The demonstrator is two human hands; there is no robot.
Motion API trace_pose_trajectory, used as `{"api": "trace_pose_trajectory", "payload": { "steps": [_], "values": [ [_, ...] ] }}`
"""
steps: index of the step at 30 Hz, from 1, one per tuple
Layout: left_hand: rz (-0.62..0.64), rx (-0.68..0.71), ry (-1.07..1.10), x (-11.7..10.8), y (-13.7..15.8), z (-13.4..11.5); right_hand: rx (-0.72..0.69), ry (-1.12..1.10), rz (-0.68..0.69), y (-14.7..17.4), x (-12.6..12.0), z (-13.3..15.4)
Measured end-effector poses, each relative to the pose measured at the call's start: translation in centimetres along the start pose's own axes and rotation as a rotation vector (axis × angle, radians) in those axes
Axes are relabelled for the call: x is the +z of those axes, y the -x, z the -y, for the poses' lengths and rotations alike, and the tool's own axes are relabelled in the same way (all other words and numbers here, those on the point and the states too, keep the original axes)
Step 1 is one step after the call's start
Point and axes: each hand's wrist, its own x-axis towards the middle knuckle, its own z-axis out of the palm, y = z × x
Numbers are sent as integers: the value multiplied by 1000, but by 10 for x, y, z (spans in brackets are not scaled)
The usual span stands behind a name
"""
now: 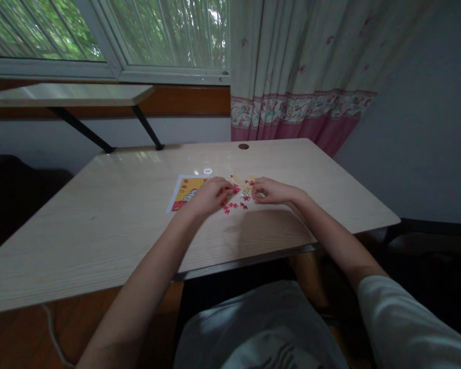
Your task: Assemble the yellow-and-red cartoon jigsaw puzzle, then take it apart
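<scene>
Small jigsaw puzzle pieces (233, 205), in red, yellow and white, lie scattered on the table (111, 236) between my two hands. My left hand (214, 195) has its fingers pinched together at a red puzzle piece (236, 188). On the other side of the pieces, my right hand (269, 191) is closed with its fingertips bent down; what it grips is too small to make out. A picture sheet (184, 190) with a yellow and red cartoon print lies flat left of the pieces, partly covered by my left hand.
A raised shelf (100, 95) on black legs stands at the table's back left. A round cable hole (243, 146) is near the back edge. Behind are a window (169, 36) and a floral curtain (292, 66). A white cable (53, 333) hangs below the table.
</scene>
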Motion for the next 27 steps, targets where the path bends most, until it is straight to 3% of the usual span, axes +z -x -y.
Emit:
{"api": "trace_pose_trajectory", "payload": {
  "steps": [4,8,17,23,27],
  "values": [
    [120,-100,-112,-21,4,19,64,-32,-55,-2,1,4],
    [181,-116,-172,-25,15,35,94,5,-102,-4,4,5],
    [122,-19,-181,-2,29,49,56,-73,18,0,1,0],
    [128,54,-134,1,29,42,67,-56,-24,-1,1,2],
    [64,15,-177,2,27,37,72,-8,-79,-6,7,7]
  ]
}}
